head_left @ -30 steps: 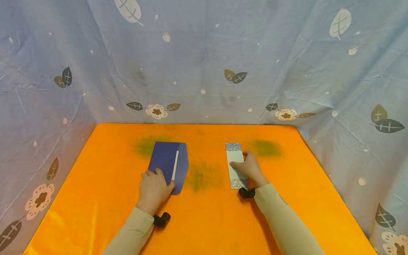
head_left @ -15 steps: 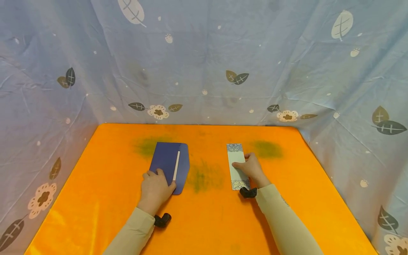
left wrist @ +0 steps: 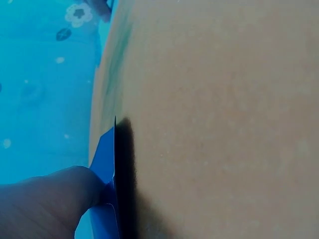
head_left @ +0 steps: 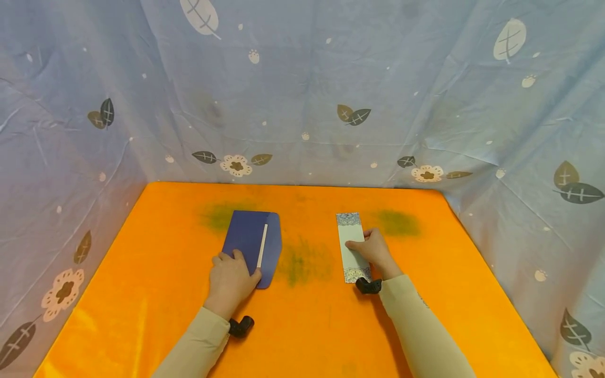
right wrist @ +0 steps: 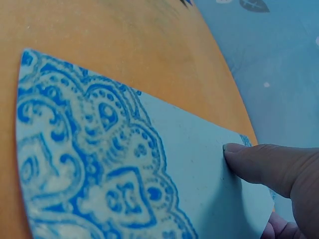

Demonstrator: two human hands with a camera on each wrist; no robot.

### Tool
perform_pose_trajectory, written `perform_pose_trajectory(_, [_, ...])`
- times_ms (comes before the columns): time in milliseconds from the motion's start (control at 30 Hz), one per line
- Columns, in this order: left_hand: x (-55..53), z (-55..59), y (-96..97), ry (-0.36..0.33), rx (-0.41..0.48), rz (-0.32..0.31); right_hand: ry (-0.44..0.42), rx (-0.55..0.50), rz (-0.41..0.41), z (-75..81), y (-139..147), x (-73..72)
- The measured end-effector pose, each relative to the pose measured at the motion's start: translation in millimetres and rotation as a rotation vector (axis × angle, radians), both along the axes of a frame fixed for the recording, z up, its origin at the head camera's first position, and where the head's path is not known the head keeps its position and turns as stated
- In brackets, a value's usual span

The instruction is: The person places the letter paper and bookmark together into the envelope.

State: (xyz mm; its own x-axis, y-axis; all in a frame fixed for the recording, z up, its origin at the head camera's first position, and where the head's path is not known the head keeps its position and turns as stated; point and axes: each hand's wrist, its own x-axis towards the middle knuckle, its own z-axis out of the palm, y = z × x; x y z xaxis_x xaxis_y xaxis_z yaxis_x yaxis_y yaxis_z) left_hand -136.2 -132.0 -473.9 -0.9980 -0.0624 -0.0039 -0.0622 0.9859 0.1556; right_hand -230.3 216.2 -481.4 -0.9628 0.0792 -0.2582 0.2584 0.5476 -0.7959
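My left hand (head_left: 231,278) holds a dark blue envelope (head_left: 242,231) over its near left corner. The thumb lies at the lower end of a white strip (head_left: 262,245) beside the flap (head_left: 271,252). In the left wrist view, that thumb presses against the blue envelope (left wrist: 103,157), whose edge throws a dark shadow on the cloth. To the right, my right hand (head_left: 375,249) pinches a long pale card (head_left: 351,236) by its right side, thumb on top and fingers beneath. Blue lace patterns decorate both card ends; the near pattern (right wrist: 104,164) fills much of the right wrist view.
An orange cloth (head_left: 302,325) with greenish smudges covers the table. Pale blue patterned curtains (head_left: 302,94) enclose the back and both sides. Black wrist devices (head_left: 241,326) sit at both cuffs, and orange cloth separates the envelope from the card.
The whole scene shifts slightly rightward in the head view. Both hands keep their hold, and the envelope and card stay almost where they were.
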Motion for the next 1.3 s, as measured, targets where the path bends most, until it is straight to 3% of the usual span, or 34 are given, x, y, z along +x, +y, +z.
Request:
perform_pose_trajectory(833, [0.3, -0.4, -0.8, -0.009, -0.016, -0.004, -0.055, 0.055, 0.038, 14.7, 10, -1.1])
perform_pose_trajectory(1300, [0.0, -0.4, -1.8, -0.005, 0.007, -0.011, -0.052, -0.002, 0.024, 17.9, 7, -1.4])
